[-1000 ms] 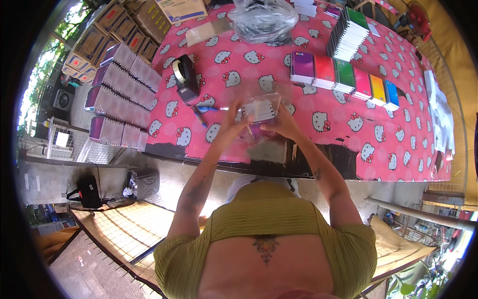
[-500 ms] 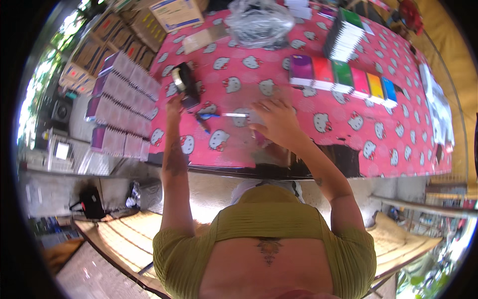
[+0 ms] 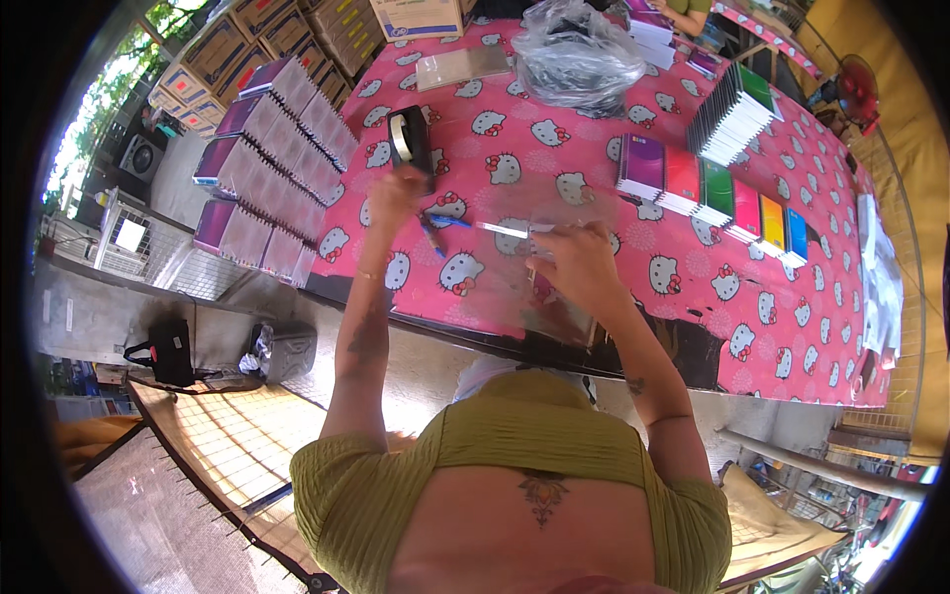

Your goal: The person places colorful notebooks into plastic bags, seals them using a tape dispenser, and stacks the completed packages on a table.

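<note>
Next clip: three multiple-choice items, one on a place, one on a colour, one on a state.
1. Where is the tape dispenser?
A. by the left hand
B. by the right hand
C. on the floor

2. What colour is the tablecloth?
A. blue
B. pink
C. white

3. What does the right hand do?
A. hangs off the table
B. lifts a box
C. rests on a clear sleeve

Answers: 1 A, the left hand reaches just below it. 2 B, pink with cat faces. 3 C, it presses the clear sleeve flat.
</note>
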`<state>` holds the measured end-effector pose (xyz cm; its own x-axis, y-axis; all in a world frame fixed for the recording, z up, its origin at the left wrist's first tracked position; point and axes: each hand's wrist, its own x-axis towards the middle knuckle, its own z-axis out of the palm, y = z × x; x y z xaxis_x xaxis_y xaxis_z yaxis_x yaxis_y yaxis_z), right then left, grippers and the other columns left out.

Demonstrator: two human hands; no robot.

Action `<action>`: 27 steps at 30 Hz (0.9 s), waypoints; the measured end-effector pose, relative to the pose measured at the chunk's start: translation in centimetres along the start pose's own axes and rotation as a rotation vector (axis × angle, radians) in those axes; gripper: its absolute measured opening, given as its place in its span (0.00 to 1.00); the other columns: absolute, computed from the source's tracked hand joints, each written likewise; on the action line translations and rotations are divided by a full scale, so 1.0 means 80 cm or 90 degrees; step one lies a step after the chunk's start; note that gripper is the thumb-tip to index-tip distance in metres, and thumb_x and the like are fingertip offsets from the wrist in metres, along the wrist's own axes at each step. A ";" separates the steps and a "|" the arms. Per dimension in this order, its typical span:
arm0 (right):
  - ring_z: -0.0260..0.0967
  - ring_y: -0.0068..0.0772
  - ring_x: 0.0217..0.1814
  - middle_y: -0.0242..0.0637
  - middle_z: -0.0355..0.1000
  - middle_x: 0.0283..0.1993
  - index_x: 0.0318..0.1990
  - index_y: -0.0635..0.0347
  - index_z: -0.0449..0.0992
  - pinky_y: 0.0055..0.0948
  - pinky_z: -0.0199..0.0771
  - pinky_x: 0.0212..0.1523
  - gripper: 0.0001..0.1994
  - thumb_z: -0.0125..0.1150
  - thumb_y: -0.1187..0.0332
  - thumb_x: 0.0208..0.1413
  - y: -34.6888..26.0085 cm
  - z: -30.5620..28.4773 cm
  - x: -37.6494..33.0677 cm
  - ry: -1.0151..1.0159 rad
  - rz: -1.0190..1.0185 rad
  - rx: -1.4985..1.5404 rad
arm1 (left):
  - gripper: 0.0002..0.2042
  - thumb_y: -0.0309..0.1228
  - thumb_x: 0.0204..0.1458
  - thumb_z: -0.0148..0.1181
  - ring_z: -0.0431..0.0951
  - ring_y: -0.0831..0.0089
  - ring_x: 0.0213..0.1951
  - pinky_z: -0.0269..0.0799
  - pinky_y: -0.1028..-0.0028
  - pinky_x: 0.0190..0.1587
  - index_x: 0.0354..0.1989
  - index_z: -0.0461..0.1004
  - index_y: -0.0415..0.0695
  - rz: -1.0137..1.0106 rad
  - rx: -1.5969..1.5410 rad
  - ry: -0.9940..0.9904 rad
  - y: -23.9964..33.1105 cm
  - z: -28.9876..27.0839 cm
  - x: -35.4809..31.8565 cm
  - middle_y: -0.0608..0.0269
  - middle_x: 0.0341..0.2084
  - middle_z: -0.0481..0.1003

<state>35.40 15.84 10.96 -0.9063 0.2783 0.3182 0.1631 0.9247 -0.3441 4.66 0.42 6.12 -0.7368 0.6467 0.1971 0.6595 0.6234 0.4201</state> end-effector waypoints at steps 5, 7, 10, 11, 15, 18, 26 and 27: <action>0.75 0.39 0.38 0.34 0.79 0.36 0.40 0.52 0.81 0.43 0.64 0.49 0.14 0.68 0.57 0.47 -0.003 -0.003 0.006 -0.015 -0.021 0.022 | 0.13 0.22 0.53 0.63 0.74 0.74 0.47 0.69 0.71 0.53 0.48 0.77 0.45 0.295 -0.579 -0.364 0.126 0.006 -0.053 0.65 0.39 0.75; 0.75 0.39 0.40 0.35 0.78 0.38 0.40 0.53 0.82 0.43 0.64 0.49 0.16 0.69 0.56 0.46 0.002 0.006 0.009 0.013 -0.037 0.001 | 0.12 0.24 0.52 0.65 0.71 0.72 0.51 0.67 0.70 0.56 0.45 0.79 0.46 0.326 -0.490 -0.355 0.149 0.009 -0.053 0.65 0.41 0.73; 0.73 0.37 0.45 0.35 0.77 0.41 0.40 0.55 0.80 0.43 0.64 0.48 0.18 0.72 0.56 0.43 0.001 -0.022 0.004 0.043 -0.071 -0.018 | 0.09 0.26 0.51 0.68 0.66 0.68 0.58 0.63 0.66 0.60 0.41 0.81 0.49 0.492 -0.393 -0.275 0.145 0.010 -0.045 0.64 0.45 0.70; 0.72 0.37 0.46 0.35 0.76 0.43 0.40 0.56 0.80 0.43 0.64 0.48 0.20 0.73 0.56 0.41 0.003 -0.036 0.000 0.049 -0.086 -0.020 | 0.09 0.26 0.50 0.68 0.65 0.66 0.59 0.62 0.64 0.61 0.40 0.82 0.50 0.463 -0.428 -0.278 0.142 0.009 -0.043 0.63 0.46 0.71; 0.69 0.38 0.50 0.34 0.70 0.52 0.44 0.52 0.77 0.48 0.63 0.52 0.25 0.77 0.58 0.37 0.063 -0.053 -0.031 0.163 0.104 0.205 | 0.09 0.27 0.49 0.68 0.64 0.61 0.61 0.59 0.61 0.63 0.39 0.83 0.53 0.385 -0.480 -0.290 0.142 0.007 -0.039 0.59 0.54 0.68; 0.66 0.41 0.57 0.36 0.66 0.57 0.48 0.49 0.77 0.51 0.62 0.57 0.26 0.77 0.59 0.37 0.110 0.007 -0.055 0.076 0.046 0.241 | 0.09 0.28 0.47 0.69 0.62 0.58 0.63 0.57 0.56 0.63 0.37 0.83 0.53 0.450 -0.424 -0.249 0.160 0.023 -0.032 0.58 0.60 0.64; 0.51 0.55 0.71 0.45 0.53 0.70 0.49 0.51 0.81 0.52 0.54 0.68 0.22 0.74 0.61 0.43 0.095 0.060 -0.057 0.036 -0.067 0.264 | 0.19 0.33 0.47 0.70 0.48 0.50 0.70 0.46 0.43 0.67 0.50 0.77 0.61 0.509 -0.234 -0.098 0.196 0.087 -0.045 0.56 0.69 0.53; 0.51 0.54 0.71 0.46 0.53 0.71 0.50 0.51 0.80 0.51 0.55 0.68 0.22 0.74 0.61 0.45 0.095 0.062 -0.058 0.042 -0.076 0.266 | 0.24 0.34 0.47 0.70 0.47 0.50 0.71 0.44 0.45 0.68 0.55 0.73 0.61 0.434 -0.260 -0.105 0.204 0.089 -0.053 0.55 0.69 0.53</action>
<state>38.89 20.27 2.46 -0.8799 0.2043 0.4289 -0.1252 0.7711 -0.6243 19.58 11.00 5.79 -0.1402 0.9024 0.4074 0.8256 -0.1206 0.5512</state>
